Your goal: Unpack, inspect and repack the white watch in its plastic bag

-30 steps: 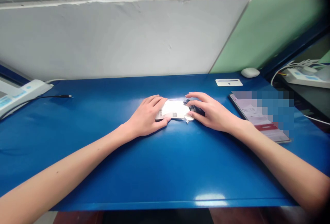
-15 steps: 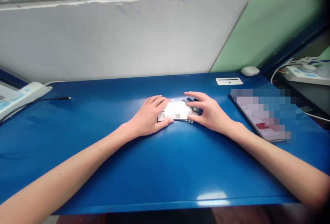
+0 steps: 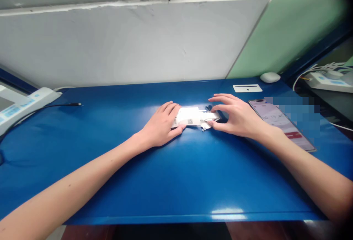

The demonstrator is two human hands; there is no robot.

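Observation:
A small flat white box (image 3: 190, 116) with a printed square code lies on the blue table (image 3: 171, 181), its top washed out by glare. My left hand (image 3: 163, 124) grips the box's left end, fingers over the far side and thumb along the near edge. From the right end a narrower white inner piece (image 3: 213, 116) sticks out. My right hand (image 3: 234, 116) has thumb and a finger at opposite edges of that piece, with other fingers raised. Beside the box's right end is a small shiny item (image 3: 204, 126), too small to make out.
A phone (image 3: 281, 124) with a lit screen lies at the right. Behind it are a white card (image 3: 247, 88) and a rounded white case (image 3: 270, 77). Power strips stand at the left (image 3: 29, 102) and right (image 3: 328, 80). A black cable (image 3: 66, 105) ends on the table's left.
My right hand has moved right, away from the left hand, and the white inner piece now shows further out of the box. My left hand stays on the box.

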